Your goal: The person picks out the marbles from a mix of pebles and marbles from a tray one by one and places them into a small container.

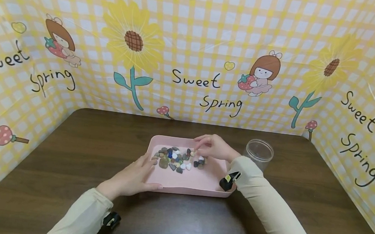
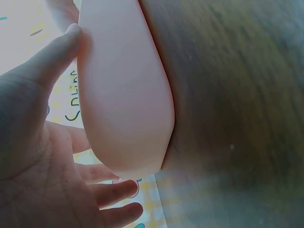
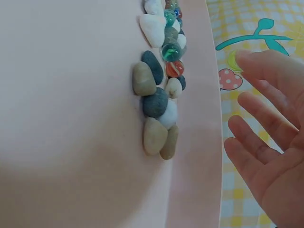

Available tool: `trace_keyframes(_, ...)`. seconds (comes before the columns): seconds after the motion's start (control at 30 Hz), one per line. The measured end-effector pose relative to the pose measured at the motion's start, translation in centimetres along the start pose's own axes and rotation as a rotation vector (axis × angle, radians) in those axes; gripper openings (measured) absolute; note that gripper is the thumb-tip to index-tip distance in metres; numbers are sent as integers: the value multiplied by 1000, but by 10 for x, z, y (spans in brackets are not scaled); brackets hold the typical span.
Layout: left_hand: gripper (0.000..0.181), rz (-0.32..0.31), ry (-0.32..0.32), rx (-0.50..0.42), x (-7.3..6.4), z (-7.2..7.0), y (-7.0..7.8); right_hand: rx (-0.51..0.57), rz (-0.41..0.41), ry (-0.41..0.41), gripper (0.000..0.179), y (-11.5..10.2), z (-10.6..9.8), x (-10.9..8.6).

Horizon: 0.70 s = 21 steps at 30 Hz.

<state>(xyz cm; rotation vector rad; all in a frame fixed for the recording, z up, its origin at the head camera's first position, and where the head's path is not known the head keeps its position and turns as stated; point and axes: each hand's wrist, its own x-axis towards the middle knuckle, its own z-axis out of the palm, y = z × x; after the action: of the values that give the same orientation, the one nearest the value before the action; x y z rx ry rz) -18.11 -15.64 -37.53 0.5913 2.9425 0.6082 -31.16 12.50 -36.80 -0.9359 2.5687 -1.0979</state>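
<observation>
A pale pink tray [image 1: 188,183] holds a spread of pebbles [image 3: 154,131] and glass marbles [image 3: 171,51] toward its far side. At the tray's left end is my left hand [image 1: 130,177], fingers spread and fairly straight along the end wall. Its thumb touches the front rim in the left wrist view. Over the far part of the tray, my right hand [image 1: 216,146] pinches a small yellow-green marble [image 3: 232,61] at its fingertips, mostly hidden behind a finger. The other fingers of that hand are loosely bent above the rim.
A clear round jar [image 1: 259,151] stands just right of the tray, beside the right forearm. Everything rests on a dark wooden table [image 1: 67,165]. Yellow checked cloth [image 1: 195,38] with printed flowers and figures hangs behind and on both sides.
</observation>
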Motion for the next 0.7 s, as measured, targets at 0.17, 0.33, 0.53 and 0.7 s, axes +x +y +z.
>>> trace_keyframes(0.17,86,0,0,-1,1,0,0,29,5,13,12,-1,-6,-3)
trace_keyframes(0.33,85,6,0,2,2,1,-2,58,-5,36,12,-2,-10,-5)
trace_keyframes(0.53,85,14,5,0,3,3,-4,49,-23,53,13,0,-14,-9)
trace_keyframes(0.7,86,12,-1,-8,2,3,-3,53,-26,62,15,0,-17,-12)
